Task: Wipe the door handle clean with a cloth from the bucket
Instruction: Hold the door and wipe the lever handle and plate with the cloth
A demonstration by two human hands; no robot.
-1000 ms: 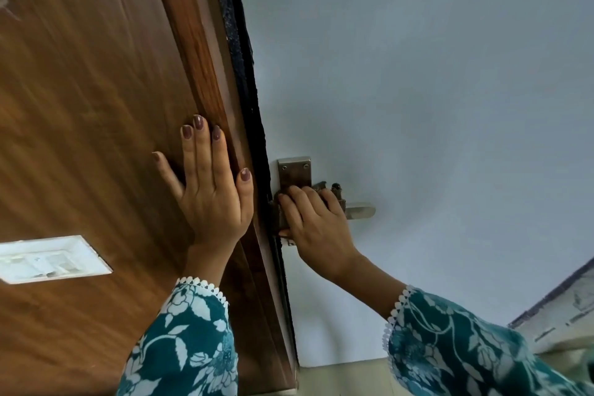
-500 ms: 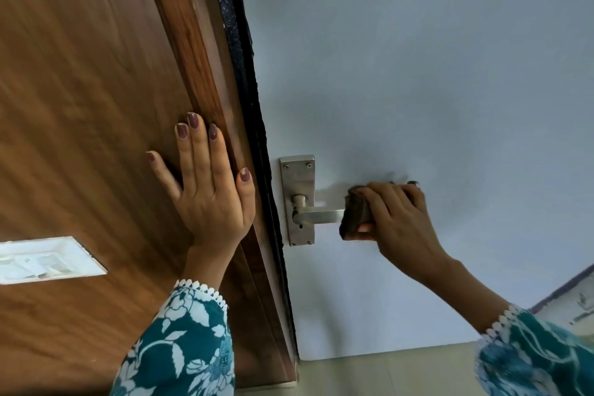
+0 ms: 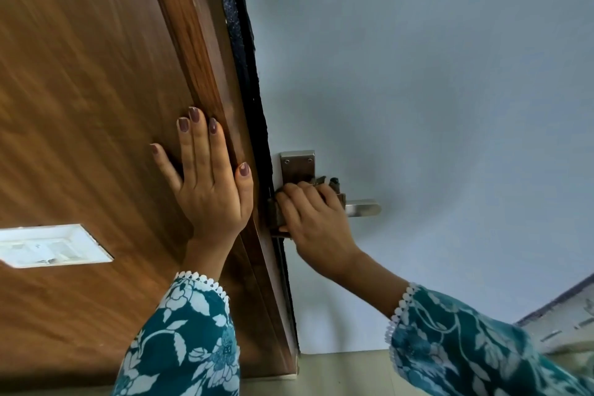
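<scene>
A silver lever door handle point(image 3: 363, 206) with a rectangular back plate point(image 3: 297, 164) is fixed to the pale blue door point(image 3: 418, 90). My right hand point(image 3: 316, 219) grips a dark brown cloth point(image 3: 276, 219) and presses it over the inner part of the handle, at the plate. Only the lever's free end sticks out to the right of my fingers. My left hand point(image 3: 209, 177) lies flat, fingers spread, on the brown wooden frame point(image 3: 96, 106), holding nothing. The bucket is out of view.
A white switch plate point(image 3: 48, 246) is set in the wooden panel at the left. A dark gap point(image 3: 244, 58) runs between frame and door. Pale floor point(image 3: 337, 370) shows below, and a patterned edge point(image 3: 559, 315) at the lower right.
My right hand slid the cloth out to the lever's end, then back inward to the plate, where it now covers the handle's base. My left hand stayed flat on the frame.
</scene>
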